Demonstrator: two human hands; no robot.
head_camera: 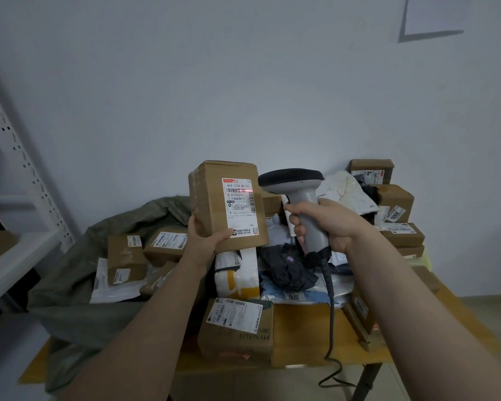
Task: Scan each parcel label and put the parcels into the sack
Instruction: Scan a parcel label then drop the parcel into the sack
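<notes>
My left hand [206, 237] grips the bottom of a brown cardboard parcel [211, 204] and holds it upright above the table. Its white label [240, 206] faces me, and a red scan line falls across the barcode near the label's top. My right hand [321, 224] grips the handle of a grey barcode scanner [297, 183], whose dark head sits just right of the label. The scanner's cable [331, 314] hangs down to the table. An olive-green sack [78, 285] lies open at the left with several parcels inside.
A wooden table [298, 337] carries a heap of cardboard boxes [237, 328] and plastic mailer bags [289, 270], with more boxes [394, 204] stacked at the back right. White metal shelving [15, 221] stands at the left. A plain wall is behind.
</notes>
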